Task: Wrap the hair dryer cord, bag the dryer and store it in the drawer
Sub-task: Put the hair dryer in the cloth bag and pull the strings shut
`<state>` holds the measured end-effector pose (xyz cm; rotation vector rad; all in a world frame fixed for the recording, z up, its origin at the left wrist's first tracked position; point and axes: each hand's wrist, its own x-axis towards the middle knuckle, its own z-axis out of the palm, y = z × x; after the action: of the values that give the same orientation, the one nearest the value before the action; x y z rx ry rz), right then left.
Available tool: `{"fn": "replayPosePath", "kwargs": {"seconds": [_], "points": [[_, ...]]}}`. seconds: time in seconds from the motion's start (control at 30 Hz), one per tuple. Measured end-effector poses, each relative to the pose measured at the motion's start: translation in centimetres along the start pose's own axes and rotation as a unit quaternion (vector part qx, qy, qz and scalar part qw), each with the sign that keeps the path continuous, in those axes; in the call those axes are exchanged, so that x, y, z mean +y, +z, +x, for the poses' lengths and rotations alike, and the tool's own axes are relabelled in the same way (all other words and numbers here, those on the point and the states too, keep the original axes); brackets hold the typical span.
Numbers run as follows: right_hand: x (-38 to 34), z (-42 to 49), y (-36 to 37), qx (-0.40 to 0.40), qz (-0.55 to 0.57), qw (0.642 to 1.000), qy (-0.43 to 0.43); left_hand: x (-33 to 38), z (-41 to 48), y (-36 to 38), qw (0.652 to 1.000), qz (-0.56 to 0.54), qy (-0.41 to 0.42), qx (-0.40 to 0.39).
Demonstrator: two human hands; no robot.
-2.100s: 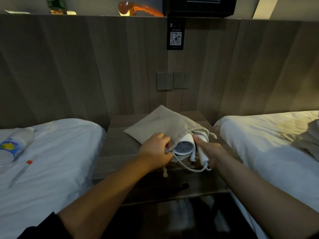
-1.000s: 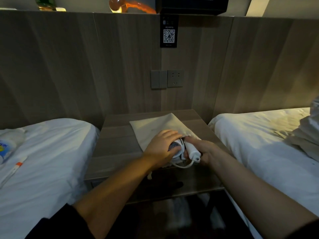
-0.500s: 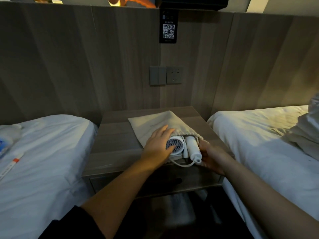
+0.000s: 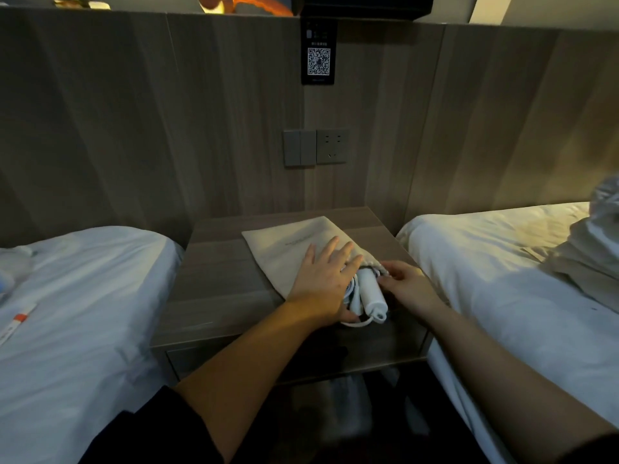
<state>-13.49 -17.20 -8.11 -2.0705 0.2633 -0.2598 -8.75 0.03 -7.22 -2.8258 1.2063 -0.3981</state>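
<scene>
Far left, white bed (image 4: 83, 296) with thin stick (image 4: 18, 318), orange band on it, lying on the sheet. Behind, wood-panel wall with 1 dark QR sign (image 4: 319, 61), grey switch plate (image 4: 299, 148) and socket (image 4: 332, 146) side by side below. Between the 2 beds, wooden nightstand (image 4: 217, 279), with drawer front (image 4: 234, 356) under the top, closed. On the top, beige drawstring bag (image 4: 284, 249), lying flat, mouth toward the camera. Next, left hand (image 4: 325, 289) palm down across bag mouth and dryer, fingers straight and spread wide, gripping nothing. Just right of it, white hair dryer (image 4: 371, 293) half inside the bag mouth, handle poking out toward the front edge. White cord (image 4: 355, 323) bundled beside the handle, 1 loop curving out under it. Then right hand (image 4: 408, 286) just beside the handle, thumb and forefinger narrow, pinching the bag's gathered rim, other fingers loosely curled. Far right, 2nd bed (image 4: 485, 262) with crumpled bedding (image 4: 589, 249) heaped at the frame edge.
</scene>
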Motion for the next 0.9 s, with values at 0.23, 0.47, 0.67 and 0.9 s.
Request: {"fn": "replayPosePath", "kwargs": {"seconds": [0.23,0.47,0.67,0.9], "points": [[1.9,0.3,0.9,0.077,0.008,0.997,-0.009,-0.3,0.2,0.3,0.998,-0.04,0.007,0.039],[2.5,1.0,1.0,0.077,0.049,0.996,0.006,-0.8,0.0,0.6,0.995,-0.053,0.015,0.079],[2.3,0.9,0.3,0.037,0.075,0.997,0.002,-1.2,-0.2,1.2,0.991,-0.054,0.021,0.123],[2.5,0.9,-0.6,-0.02,0.082,0.996,-0.011,-1.8,-0.6,1.5,0.984,-0.09,0.021,0.153]]}}
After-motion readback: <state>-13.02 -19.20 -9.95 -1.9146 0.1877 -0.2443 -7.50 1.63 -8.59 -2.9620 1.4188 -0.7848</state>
